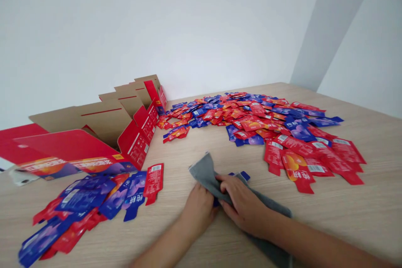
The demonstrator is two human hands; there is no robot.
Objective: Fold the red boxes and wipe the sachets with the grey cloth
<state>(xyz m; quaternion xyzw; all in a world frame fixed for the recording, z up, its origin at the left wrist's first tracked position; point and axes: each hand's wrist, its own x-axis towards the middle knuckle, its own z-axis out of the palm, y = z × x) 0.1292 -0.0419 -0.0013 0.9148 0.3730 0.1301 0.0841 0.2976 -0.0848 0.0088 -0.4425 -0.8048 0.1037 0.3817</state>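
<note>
A grey cloth point(205, 171) is bunched under the fingers of my right hand point(240, 201), which is closed on it. Its long end runs back beneath my right forearm. Between my hands lies a blue spouted pouch point(245, 175), mostly covered by the cloth and fingers. My left hand point(197, 205) is closed at the near end of this pouch, just left of the cloth, with its fingertips partly hidden. Left of my hands rests a loose pile of red and blue pouches point(84, 194). One red pouch point(153, 182) lies at that pile's right edge.
A large heap of red and blue pouches point(251, 119) spreads across the back and right of the wooden table point(188, 150). Several open red cardboard boxes point(72, 142) stand in a row at the left, flaps up. A white wall point(188, 29) rises behind.
</note>
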